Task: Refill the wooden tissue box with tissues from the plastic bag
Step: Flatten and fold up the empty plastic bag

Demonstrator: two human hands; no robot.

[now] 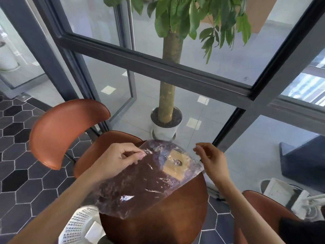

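Seen in the left of the frame: an orange chair (66, 131) on dark hexagon floor tiles, and low down a white mesh basket (79, 224) beside the tabletop (175, 208). Left of centre, the left hand (121, 159), pinched shut on the upper edge of the plastic bag (140, 180), thumb and fingertips (141, 154) pressed together on the film. In the centre, the clear bag held up and stretched over the round brown tabletop, its lower corner hanging down near the front edge; crumpled and shiny, very thin. Through the film in the centre right, a pale square with a dark hole, probably the wooden tissue box (176, 164) standing on the tabletop behind or under the bag; not possible to say which. No tissues clearly seen inside the bag. Right of centre, the right hand (209, 157), pinched on the opposite edge of the bag, fingers curled narrow. Behind, in the upper middle, a potted tree (168, 85) at the glass wall. Judged as handling: bag very light, limp and slippery, easy to slip out or tear, so best taken at the mouth edges with both hands and pulled apart gently. Tissues likely soft and easy to crush; better gripped as a whole stack from the sides.
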